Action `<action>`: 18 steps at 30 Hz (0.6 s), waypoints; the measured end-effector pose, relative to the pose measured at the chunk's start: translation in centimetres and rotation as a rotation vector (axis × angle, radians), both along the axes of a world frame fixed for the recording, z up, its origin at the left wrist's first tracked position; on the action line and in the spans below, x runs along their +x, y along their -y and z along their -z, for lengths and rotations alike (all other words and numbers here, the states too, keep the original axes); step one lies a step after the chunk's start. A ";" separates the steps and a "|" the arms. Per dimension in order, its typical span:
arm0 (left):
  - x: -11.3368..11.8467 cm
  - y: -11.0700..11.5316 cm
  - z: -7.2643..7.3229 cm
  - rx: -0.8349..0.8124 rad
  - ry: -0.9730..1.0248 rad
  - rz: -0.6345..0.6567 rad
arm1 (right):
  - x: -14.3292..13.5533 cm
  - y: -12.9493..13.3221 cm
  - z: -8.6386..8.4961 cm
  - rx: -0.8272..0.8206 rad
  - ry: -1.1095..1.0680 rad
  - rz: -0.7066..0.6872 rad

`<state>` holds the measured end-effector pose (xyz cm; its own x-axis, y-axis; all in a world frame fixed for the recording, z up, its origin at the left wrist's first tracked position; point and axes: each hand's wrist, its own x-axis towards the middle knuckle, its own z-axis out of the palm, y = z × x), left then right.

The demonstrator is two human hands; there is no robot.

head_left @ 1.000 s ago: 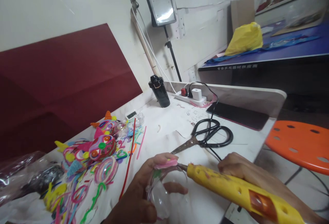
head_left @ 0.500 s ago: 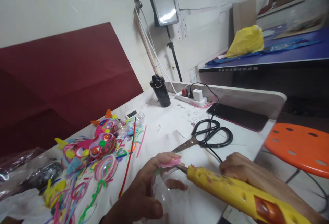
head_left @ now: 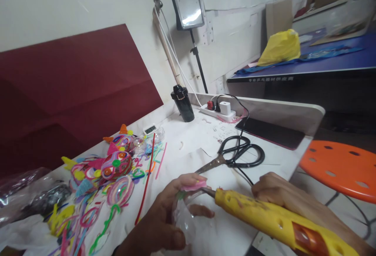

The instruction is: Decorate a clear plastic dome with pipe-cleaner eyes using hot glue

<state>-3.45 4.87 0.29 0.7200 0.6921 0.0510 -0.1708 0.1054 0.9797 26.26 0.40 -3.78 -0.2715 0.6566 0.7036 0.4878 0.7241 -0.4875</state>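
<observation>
head view | faces forward, down | fingers (head_left: 202,211) close | wall (head_left: 132,5) beyond

Your left hand (head_left: 160,216), nearer you than the scissors (head_left: 242,152) and left of their handles: ungloved, dark edge (head_left: 115,251) at the wrist, cuff or band, can't tell. Your right hand (head_left: 276,189), near right of the scissors: also ungloved, forearm uncovered as far as it shows.
</observation>
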 end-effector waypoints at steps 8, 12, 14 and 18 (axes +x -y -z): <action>0.4 0.5 -0.9 -0.072 0.009 -0.018 | 0.2 0.1 0.6 -0.017 -0.007 0.007; 0.9 0.8 -2.2 -0.109 0.005 -0.034 | 0.3 -0.1 1.0 -0.023 -0.017 0.000; 1.1 0.9 -2.5 -0.118 0.010 -0.043 | 0.2 -0.1 1.1 -0.024 -0.021 -0.002; 1.2 1.0 -2.5 -0.083 0.023 -0.093 | 0.2 -0.1 1.2 -0.026 -0.021 0.002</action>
